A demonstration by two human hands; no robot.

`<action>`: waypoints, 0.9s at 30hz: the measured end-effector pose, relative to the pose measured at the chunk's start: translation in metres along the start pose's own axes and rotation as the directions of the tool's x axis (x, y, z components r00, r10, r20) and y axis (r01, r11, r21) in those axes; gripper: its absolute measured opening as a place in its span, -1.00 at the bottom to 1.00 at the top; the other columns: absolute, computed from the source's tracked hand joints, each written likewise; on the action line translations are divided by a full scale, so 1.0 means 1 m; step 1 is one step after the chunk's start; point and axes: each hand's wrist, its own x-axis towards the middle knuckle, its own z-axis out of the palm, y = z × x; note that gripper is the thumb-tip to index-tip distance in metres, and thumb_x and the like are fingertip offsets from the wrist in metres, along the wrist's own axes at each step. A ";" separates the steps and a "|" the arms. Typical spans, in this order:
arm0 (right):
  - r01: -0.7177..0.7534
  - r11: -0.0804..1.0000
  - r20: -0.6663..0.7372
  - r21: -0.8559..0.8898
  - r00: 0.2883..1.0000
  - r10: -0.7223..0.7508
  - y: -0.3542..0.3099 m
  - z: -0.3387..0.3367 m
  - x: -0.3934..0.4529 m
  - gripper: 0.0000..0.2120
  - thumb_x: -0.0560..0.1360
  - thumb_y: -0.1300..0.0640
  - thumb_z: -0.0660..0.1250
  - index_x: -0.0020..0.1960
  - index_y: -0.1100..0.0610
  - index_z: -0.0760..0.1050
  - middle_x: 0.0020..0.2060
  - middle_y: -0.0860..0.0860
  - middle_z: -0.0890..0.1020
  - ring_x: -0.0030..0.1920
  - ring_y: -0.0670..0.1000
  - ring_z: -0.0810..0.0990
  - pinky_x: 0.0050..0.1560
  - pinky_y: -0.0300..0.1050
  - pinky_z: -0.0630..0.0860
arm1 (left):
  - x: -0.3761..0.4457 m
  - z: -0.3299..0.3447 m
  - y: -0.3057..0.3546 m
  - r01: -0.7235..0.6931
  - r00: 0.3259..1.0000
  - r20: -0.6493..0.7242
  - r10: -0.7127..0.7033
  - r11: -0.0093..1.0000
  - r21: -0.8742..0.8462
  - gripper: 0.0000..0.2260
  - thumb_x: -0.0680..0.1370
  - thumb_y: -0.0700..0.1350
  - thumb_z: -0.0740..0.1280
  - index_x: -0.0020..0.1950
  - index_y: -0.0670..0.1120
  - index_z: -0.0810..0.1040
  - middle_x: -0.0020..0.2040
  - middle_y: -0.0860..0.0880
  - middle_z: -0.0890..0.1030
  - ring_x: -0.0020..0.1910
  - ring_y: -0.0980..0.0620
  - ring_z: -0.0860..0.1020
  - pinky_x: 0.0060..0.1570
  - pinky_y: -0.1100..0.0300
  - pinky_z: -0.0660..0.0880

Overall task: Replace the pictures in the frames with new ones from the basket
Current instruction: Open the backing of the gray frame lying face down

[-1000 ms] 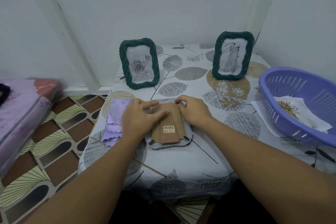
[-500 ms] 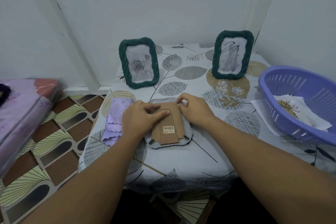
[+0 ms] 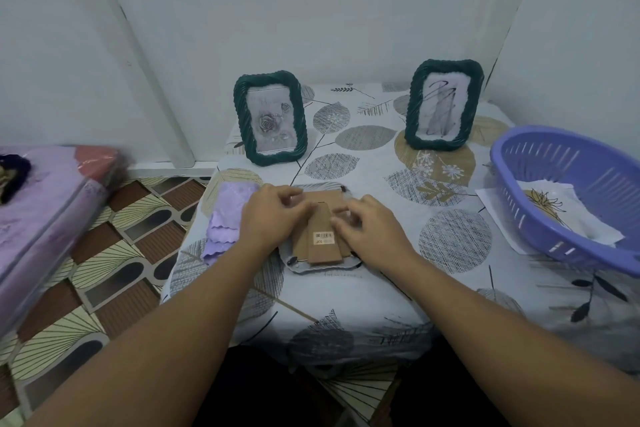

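Two bare hands work on a picture frame lying face down (image 3: 320, 239) in the middle of a small table with a leaf-patterned cloth (image 3: 346, 302). Its brown cardboard back, with a folding stand and a small barcode sticker, faces up. The left hand (image 3: 272, 215) rests on the left part of this back, with curled fingers at the top of the stand. The right hand (image 3: 369, 227) rests on the right part, fingers bent and touching the cardboard near the sticker. I cannot tell if either hand really pinches something or only presses.

Just beside the left hand lies a folded lilac cloth with wavy edges (image 3: 225, 218). At the far side of the table stand two upright frames with dark green twisted borders: the left one (image 3: 270, 118) shows a grey rose, the right one (image 3: 444, 104) shows dark brush strokes. At the right edge stands a purple plastic basket with slits (image 3: 568, 163), and inside it lies a white paper with a brown flower drawing (image 3: 554, 208). Another white sheet (image 3: 491, 198) sticks out from under the basket.
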 end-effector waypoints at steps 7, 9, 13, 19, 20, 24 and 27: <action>-0.004 0.995 0.046 0.099 0.999 -0.001 0.001 -0.014 -0.019 -0.76 0.50 -0.06 0.52 0.13 -0.03 0.71 -0.08 -0.16 0.57 -0.09 -0.31 0.53 -0.06 -0.42 0.35 | -0.057 -0.020 0.005 -0.029 0.999 0.009 0.031 0.988 -0.150 -0.97 0.56 -0.06 0.44 -0.05 0.04 0.61 -0.26 0.04 0.60 -0.35 0.19 0.49 -0.28 0.26 0.45; -0.026 0.989 0.077 0.146 0.997 0.014 0.001 -0.019 -0.022 -0.77 0.47 -0.09 0.54 0.09 -0.06 0.72 -0.06 -0.16 0.59 -0.10 -0.28 0.53 -0.08 -0.43 0.36 | -0.074 -0.022 -0.004 -0.035 0.996 0.072 0.050 0.980 -0.197 -0.95 0.54 -0.11 0.45 -0.08 0.04 0.61 -0.26 0.02 0.61 -0.35 0.19 0.49 -0.26 0.24 0.47; -0.071 0.975 0.155 0.211 0.987 0.039 0.005 -0.024 -0.024 -0.69 0.37 -0.16 0.61 0.07 -0.10 0.72 -0.09 -0.16 0.55 -0.14 -0.15 0.52 -0.08 -0.31 0.43 | -0.079 -0.028 -0.017 -0.038 0.985 0.151 0.078 0.967 -0.254 -0.89 0.47 -0.19 0.51 -0.14 0.03 0.68 -0.23 0.01 0.63 -0.30 0.11 0.49 -0.23 0.17 0.48; -0.149 0.949 0.263 0.279 0.962 0.074 0.011 -0.036 -0.021 -0.78 0.40 0.04 0.63 0.02 -0.06 0.71 -0.02 -0.04 0.59 -0.10 -0.11 0.53 0.01 -0.32 0.47 | -0.076 -0.038 -0.020 0.011 0.971 0.230 0.068 0.946 -0.323 -0.87 0.42 -0.21 0.58 -0.15 0.01 0.74 -0.12 -0.06 0.67 -0.16 -0.04 0.58 -0.11 0.18 0.51; -0.157 0.947 0.263 0.280 0.961 0.082 0.012 -0.036 -0.021 -0.79 0.39 0.07 0.63 -0.01 -0.05 0.71 -0.01 0.00 0.60 -0.11 -0.10 0.53 0.00 -0.31 0.47 | -0.076 -0.038 -0.020 0.016 0.972 0.227 0.062 0.946 -0.324 -0.89 0.41 -0.20 0.59 -0.16 0.00 0.75 -0.11 -0.06 0.66 -0.12 -0.08 0.59 -0.09 0.17 0.51; -0.193 0.930 0.258 0.313 0.960 0.112 0.011 -0.034 -0.020 -0.80 0.34 0.13 0.66 -0.08 0.02 0.70 -0.04 0.11 0.62 -0.18 -0.14 0.50 -0.11 -0.33 0.47 | -0.077 -0.042 -0.018 0.028 0.964 0.256 0.066 0.937 -0.349 -0.88 0.37 -0.13 0.65 -0.17 -0.06 0.76 -0.06 -0.10 0.63 -0.04 -0.15 0.59 -0.01 0.00 0.53; -0.207 0.919 0.262 0.337 0.958 0.120 0.010 -0.034 -0.022 -0.79 0.34 0.13 0.66 -0.08 0.03 0.69 -0.07 0.09 0.61 -0.18 -0.13 0.49 -0.09 -0.28 0.47 | -0.078 -0.046 -0.015 0.039 0.957 0.282 0.066 0.935 -0.353 -0.84 0.34 -0.11 0.67 -0.16 -0.06 0.76 -0.04 -0.11 0.64 -0.02 -0.15 0.61 0.02 -0.03 0.56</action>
